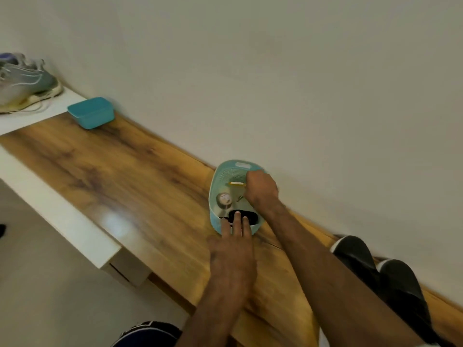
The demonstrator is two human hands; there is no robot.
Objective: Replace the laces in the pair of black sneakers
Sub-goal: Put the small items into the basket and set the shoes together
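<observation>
the right hand point(260, 189) was curled inside the blue basket point(215, 221), its pinch unclear; the left hand point(233, 249) lay spread on the rim. the black sneakers point(375, 271) beside the basket looked light and soft, best gripped at the heel.

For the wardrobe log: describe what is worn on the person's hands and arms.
Nothing shows on either. The left hand and right hand are bare, with no gloves, rings, watch or bands in view. Both forearms are uncovered up to the frame's bottom edge, so no sleeves show. The picture is blurred, so small marks cannot be told.
</observation>
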